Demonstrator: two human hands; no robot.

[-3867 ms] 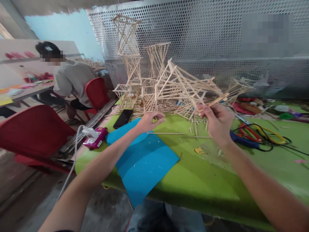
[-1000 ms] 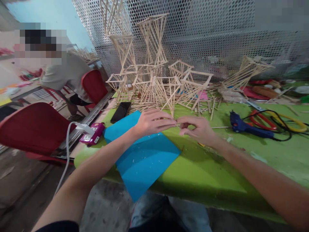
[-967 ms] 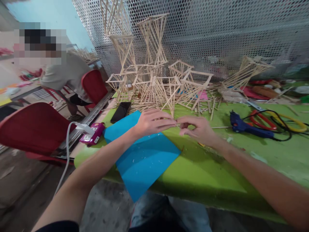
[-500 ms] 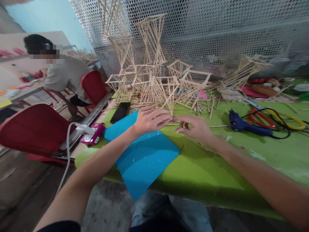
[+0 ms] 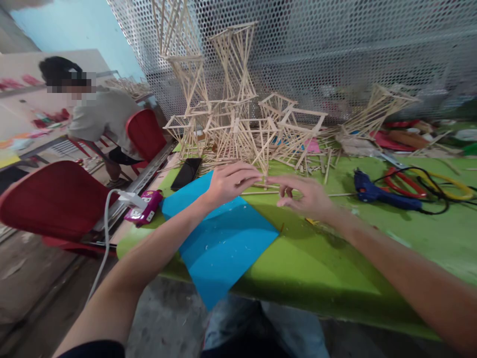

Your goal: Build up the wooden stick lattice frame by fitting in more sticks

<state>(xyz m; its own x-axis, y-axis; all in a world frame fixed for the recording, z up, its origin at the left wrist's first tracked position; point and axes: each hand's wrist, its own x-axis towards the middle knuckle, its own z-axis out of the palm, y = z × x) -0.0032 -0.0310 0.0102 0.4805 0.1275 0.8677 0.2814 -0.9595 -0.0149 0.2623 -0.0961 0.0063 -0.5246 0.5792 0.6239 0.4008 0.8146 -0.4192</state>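
Closer together now, our left hand (image 5: 228, 183) and right hand (image 5: 308, 195) lie by the stick frame (image 5: 265, 158) (what fingers grasp, we cannot tell); probably light, fragile, best pinched at joints.

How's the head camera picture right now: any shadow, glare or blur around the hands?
Head view: left hand and right hand are readable, fine detail between them soft; head view: the near edge of the green table is in shadow, its right side paler; head view: bright patches on the perforated metal panel; head view: pixelation hides the seated person's face.
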